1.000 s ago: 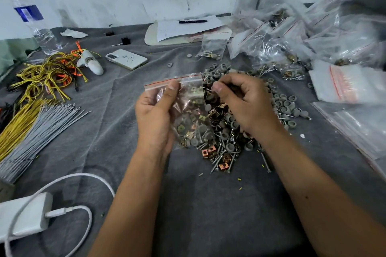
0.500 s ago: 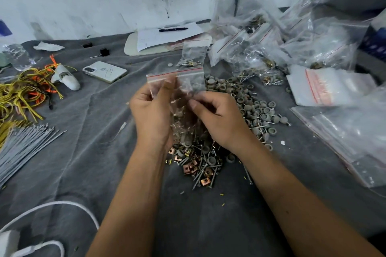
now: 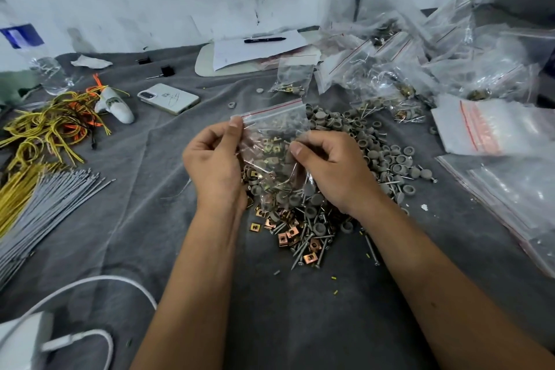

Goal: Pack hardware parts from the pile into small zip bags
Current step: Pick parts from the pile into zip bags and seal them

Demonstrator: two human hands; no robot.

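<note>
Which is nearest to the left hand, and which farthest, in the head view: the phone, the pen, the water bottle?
From the left hand:
1. Phone, lying on the cloth just beyond the hand, slightly to its left.
2. Pen, on the paper at the far edge, toward the wall.
3. Water bottle, far left, by the wall.

My phone (image 3: pixel 168 98) lies face down on the grey cloth (image 3: pixel 150 204). Just left of it rests a small white device (image 3: pixel 117 106) against a tangle of yellow and orange wires (image 3: pixel 51 129). Nearer me than the phone lies a bundle of grey ties (image 3: pixel 45 207), then a white charger cable (image 3: pixel 90 282). Beyond the phone, a black pen (image 3: pixel 264 39) sits on paper (image 3: pixel 255 49); far left stands a water bottle (image 3: pixel 39 63).
</note>
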